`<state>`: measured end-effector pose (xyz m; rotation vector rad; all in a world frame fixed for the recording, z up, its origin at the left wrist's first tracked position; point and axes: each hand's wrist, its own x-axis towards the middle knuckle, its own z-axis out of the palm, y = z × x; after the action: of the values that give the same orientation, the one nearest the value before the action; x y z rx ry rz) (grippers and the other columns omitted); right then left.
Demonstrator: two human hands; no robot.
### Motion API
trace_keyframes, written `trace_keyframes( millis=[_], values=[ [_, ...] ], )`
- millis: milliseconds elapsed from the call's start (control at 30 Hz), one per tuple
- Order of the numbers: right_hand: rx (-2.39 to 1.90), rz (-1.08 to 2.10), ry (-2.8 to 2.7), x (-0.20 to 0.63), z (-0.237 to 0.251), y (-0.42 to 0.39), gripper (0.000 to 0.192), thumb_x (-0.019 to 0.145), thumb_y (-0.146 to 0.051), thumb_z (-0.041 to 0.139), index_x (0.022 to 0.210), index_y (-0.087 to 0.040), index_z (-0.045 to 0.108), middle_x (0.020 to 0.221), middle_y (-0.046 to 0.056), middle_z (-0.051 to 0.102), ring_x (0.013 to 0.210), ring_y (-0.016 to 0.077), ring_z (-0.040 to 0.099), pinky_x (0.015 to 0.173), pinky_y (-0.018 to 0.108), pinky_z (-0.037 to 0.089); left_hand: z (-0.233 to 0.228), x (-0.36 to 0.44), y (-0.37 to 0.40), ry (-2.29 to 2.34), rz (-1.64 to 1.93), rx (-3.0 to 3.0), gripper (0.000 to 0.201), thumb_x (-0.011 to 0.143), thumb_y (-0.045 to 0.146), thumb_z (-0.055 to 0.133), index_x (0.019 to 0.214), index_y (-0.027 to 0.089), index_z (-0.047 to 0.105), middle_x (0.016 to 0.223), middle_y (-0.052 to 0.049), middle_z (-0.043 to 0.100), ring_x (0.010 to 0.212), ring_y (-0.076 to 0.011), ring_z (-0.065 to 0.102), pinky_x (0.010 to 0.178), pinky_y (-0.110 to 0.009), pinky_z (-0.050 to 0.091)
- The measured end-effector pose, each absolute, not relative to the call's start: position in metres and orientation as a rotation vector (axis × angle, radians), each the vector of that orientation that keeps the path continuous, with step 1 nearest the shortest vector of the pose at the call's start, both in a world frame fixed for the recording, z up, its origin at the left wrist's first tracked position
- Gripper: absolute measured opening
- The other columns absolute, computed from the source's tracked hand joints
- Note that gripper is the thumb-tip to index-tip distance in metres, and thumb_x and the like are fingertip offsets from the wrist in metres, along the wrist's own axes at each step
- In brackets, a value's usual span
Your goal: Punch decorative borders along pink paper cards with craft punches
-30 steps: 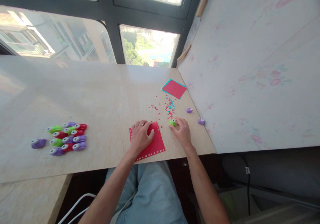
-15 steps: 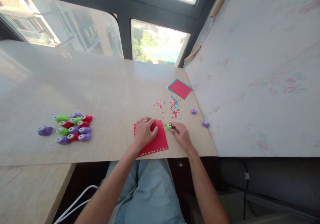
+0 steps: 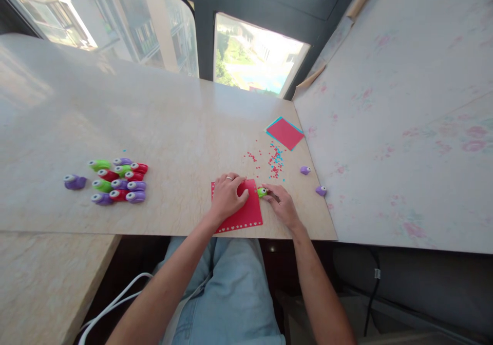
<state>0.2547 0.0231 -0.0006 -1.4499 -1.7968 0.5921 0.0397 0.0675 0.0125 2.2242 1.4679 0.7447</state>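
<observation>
Nudged leftward since a second ago, the green punch (image 3: 262, 192) now touches the right edge of the red paper square (image 3: 246, 212), pinched by the right hand (image 3: 283, 205). Left hand (image 3: 228, 196) lies flat on the sheet, fingers (image 3: 239, 182) together. Small, hard plastic, the punch looks light; the thin sheet would slide on the glossy bench (image 3: 162, 124) below a sunlit window (image 3: 258, 57).
</observation>
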Motion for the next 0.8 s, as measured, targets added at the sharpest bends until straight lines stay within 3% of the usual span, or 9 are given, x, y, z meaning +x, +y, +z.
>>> trace_keyframes(
  millis=[300, 800],
  values=[
    [-1.455, 0.647, -1.767, 0.2562, -0.004, 0.0268, 0.029, 0.091, -0.03, 0.061, 0.119, -0.028, 0.069, 0.113, 0.007, 0.072, 0.1, 0.0216, 0.066, 0.089, 0.04, 0.055, 0.0121, 0.04, 0.0675, 1.46, 0.755, 2.208, 0.029, 0.084, 0.03, 0.06, 0.112, 0.024, 0.068, 0.111, -0.008, 0.067, 0.105, -0.0286, 0.056, 0.091, -0.044, 0.041],
    [-1.389, 0.64, -1.866, 0.2564, 0.0012, 0.0219, 0.028, 0.091, -0.032, 0.063, 0.118, -0.03, 0.069, 0.114, 0.006, 0.073, 0.106, 0.0227, 0.066, 0.096, 0.043, 0.051, 0.0135, 0.0397, 0.0665, 1.44, 0.774, 2.168, 0.029, 0.085, 0.03, 0.059, 0.111, 0.022, 0.068, 0.11, -0.008, 0.066, 0.107, -0.0281, 0.056, 0.093, -0.044, 0.04]
  ],
)
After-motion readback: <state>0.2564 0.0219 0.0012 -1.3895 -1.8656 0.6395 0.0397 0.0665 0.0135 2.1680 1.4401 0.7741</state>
